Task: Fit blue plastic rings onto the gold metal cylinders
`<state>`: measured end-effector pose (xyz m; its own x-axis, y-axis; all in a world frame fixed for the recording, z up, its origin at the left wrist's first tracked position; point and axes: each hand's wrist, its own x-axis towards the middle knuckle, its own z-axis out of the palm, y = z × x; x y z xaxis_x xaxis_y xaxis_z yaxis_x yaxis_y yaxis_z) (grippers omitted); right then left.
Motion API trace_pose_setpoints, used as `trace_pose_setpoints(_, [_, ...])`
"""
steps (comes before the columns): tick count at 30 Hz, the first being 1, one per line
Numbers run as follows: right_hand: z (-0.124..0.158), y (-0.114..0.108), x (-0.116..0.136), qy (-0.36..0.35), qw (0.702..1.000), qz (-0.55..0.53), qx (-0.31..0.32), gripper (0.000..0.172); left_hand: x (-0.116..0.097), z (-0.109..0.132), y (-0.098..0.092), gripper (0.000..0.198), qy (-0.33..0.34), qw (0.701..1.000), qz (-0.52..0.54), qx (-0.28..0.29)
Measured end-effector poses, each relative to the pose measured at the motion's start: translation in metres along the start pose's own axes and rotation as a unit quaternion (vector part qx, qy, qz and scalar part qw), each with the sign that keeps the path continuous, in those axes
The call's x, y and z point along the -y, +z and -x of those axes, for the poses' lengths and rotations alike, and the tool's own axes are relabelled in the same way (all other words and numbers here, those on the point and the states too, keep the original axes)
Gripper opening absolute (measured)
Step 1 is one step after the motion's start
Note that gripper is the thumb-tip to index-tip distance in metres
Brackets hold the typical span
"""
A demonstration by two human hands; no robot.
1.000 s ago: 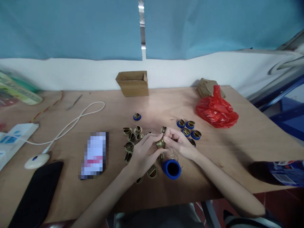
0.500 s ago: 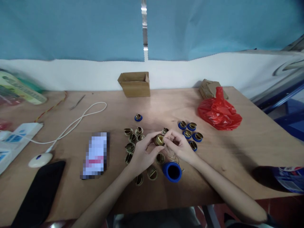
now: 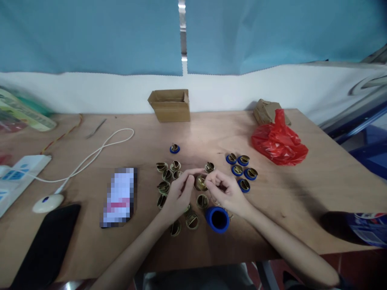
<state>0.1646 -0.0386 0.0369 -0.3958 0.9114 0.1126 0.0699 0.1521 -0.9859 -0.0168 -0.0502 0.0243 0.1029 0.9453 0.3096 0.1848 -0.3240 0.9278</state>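
Observation:
My right hand [image 3: 230, 192] has its thumb and fingertips pinched at the right edge of a round brass piece [image 3: 200, 183], which has a thin bar on its face. My left hand [image 3: 178, 199] is beside the piece, thumb lifted off it and forefinger stretched along its far side; whether that finger touches it I cannot tell. Several similar brass pieces [image 3: 163, 187] lie around my left hand. To the right sit several brass pieces in blue rings [image 3: 250, 174], and one ringed piece [image 3: 174, 148] stands alone farther back. A hollow blue cylinder [image 3: 209, 219] lies below my right hand.
A cardboard box [image 3: 172, 112] stands against the wall. At the right are a red plastic bag [image 3: 279, 145], a brown package [image 3: 266, 111] and a dark bottle [image 3: 353, 227]. On the left lie a phone [image 3: 119, 197], a black flat object [image 3: 46, 245], a white cable [image 3: 87, 163] and a power strip [image 3: 24, 177].
My left thumb has come away from the brass piece, and the left hand has opened slightly. My right hand keeps its pinch on the piece, now slightly lower left in view.

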Motion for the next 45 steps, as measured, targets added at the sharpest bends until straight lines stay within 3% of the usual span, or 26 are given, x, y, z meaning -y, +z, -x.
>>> trace_pose_setpoints(9, [-0.006,-0.001,0.006,0.061,0.992,-0.11,0.02,0.029,0.006,0.005,0.005,0.034,-0.033,0.993,0.088,0.073])
trace_pose_setpoints(18, [-0.004,0.001,0.008,0.085,0.987,-0.136,0.026,0.029,0.0,0.001,0.003,0.035,-0.038,0.986,0.127,0.099])
trace_pose_setpoints(27, [-0.001,0.009,0.007,0.109,0.978,-0.178,-0.007,0.034,0.0,0.001,0.001,0.035,-0.046,0.984,0.145,0.092])
trace_pose_setpoints(35, [-0.001,0.008,0.012,0.103,0.981,-0.165,0.002,0.037,0.0,0.003,0.002,0.034,-0.054,0.985,0.145,0.083])
trace_pose_setpoints(39, [-0.003,0.005,0.01,0.093,0.983,-0.159,0.006,0.035,-0.003,0.003,0.001,0.033,-0.048,0.985,0.144,0.081])
trace_pose_setpoints(45, [-0.012,-0.001,-0.001,0.08,0.987,-0.135,-0.042,0.027,0.001,0.004,0.007,0.041,-0.03,0.982,0.177,0.056])
